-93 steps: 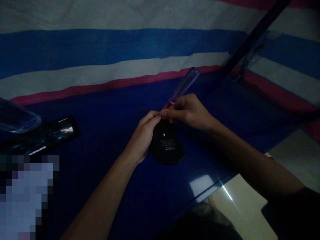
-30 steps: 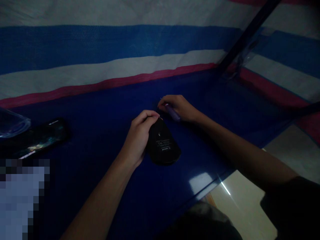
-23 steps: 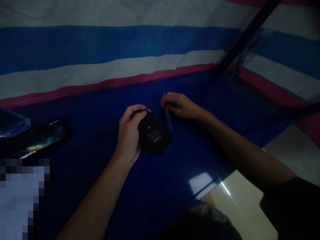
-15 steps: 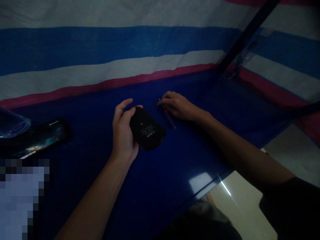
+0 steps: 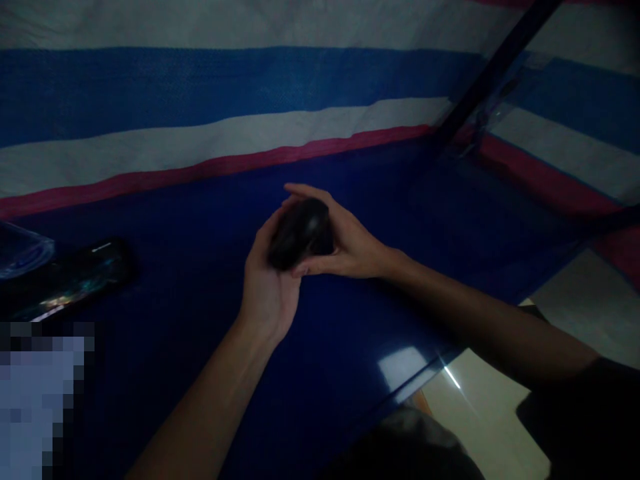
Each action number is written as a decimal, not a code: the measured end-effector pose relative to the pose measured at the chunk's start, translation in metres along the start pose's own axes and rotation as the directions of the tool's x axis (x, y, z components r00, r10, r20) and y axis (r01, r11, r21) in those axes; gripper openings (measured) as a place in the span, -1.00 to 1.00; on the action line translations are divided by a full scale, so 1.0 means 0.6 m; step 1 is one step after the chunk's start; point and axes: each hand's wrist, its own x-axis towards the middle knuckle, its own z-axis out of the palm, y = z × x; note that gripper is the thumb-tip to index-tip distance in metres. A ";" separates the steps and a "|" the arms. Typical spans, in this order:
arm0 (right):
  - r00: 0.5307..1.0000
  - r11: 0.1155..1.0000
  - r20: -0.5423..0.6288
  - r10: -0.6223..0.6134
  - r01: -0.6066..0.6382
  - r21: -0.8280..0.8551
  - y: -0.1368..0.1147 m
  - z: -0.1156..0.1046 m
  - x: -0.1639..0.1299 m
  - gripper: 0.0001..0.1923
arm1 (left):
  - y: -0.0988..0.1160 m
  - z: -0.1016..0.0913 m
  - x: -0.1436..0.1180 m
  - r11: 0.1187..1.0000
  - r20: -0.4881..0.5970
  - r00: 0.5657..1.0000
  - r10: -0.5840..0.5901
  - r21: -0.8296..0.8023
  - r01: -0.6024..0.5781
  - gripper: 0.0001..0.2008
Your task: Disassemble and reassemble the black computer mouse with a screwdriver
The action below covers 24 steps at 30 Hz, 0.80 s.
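Fingers [image 5: 300, 193] of both hands are wrapped round a black mouse [image 5: 299, 233], which is held clear above the blue worktop [image 5: 200, 220]: it is cradled from below by the left hand [image 5: 267, 287] and clasped from the side by the right hand [image 5: 350, 247]. A phone [image 5: 75, 280] lies well apart at the left, beside a clear container [image 5: 17, 250] whose contents cannot be made out.

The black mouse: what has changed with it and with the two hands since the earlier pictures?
The right hand laid down the screwdriver, which is no longer visible, and came over to the black mouse. The left hand lifted the mouse off the blue table; both hands now hold it. The phone at the left stayed in place.
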 end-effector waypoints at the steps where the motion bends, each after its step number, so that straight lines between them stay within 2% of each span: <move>1: 0.999 0.999 -0.034 0.042 -0.041 0.020 -0.004 0.001 0.000 -0.13 | -0.003 0.003 -0.004 0.999 0.050 0.999 0.022 0.028 -0.024 -0.80; 3: 0.986 0.991 -0.111 0.126 -0.120 0.056 -0.013 -0.003 0.000 -0.24 | -0.008 0.008 -0.010 0.992 0.138 0.987 0.078 0.090 -0.091 -0.76; 5: 0.972 0.984 -0.152 0.178 -0.172 0.046 -0.020 -0.009 0.001 -0.37 | -0.010 0.010 -0.013 0.987 0.202 0.977 0.072 0.129 -0.100 -0.76; 8: 0.980 0.982 -0.102 0.173 -0.179 -0.055 -0.024 -0.012 0.003 -0.41 | -0.005 0.011 -0.015 0.993 0.231 0.973 -0.003 0.112 -0.024 -0.74; 11: 0.990 0.984 -0.022 0.137 -0.138 -0.111 -0.021 -0.012 0.004 -0.27 | 0.004 0.009 -0.014 0.999 0.235 0.972 -0.033 0.050 0.022 -0.71; 13: 0.993 0.983 -0.004 0.120 -0.119 -0.143 -0.019 -0.014 0.004 -0.23 | 0.011 0.007 -0.014 0.998 0.228 0.972 -0.056 0.004 0.056 -0.62; 17: 0.996 0.981 0.071 0.046 -0.031 -0.194 -0.022 -0.023 0.005 -0.39 | 0.020 0.000 -0.011 0.987 0.141 0.980 -0.142 -0.055 0.151 -0.44; 20: 0.993 0.981 0.116 -0.031 0.053 -0.189 -0.029 -0.026 0.007 -0.42 | 0.023 -0.003 -0.010 0.973 0.086 0.979 -0.186 -0.126 0.196 -0.50; 24: 0.996 0.978 0.080 -0.036 0.051 -0.201 -0.034 -0.025 0.008 -0.43 | 0.024 -0.001 -0.012 0.944 0.054 0.975 -0.217 -0.243 0.224 -0.63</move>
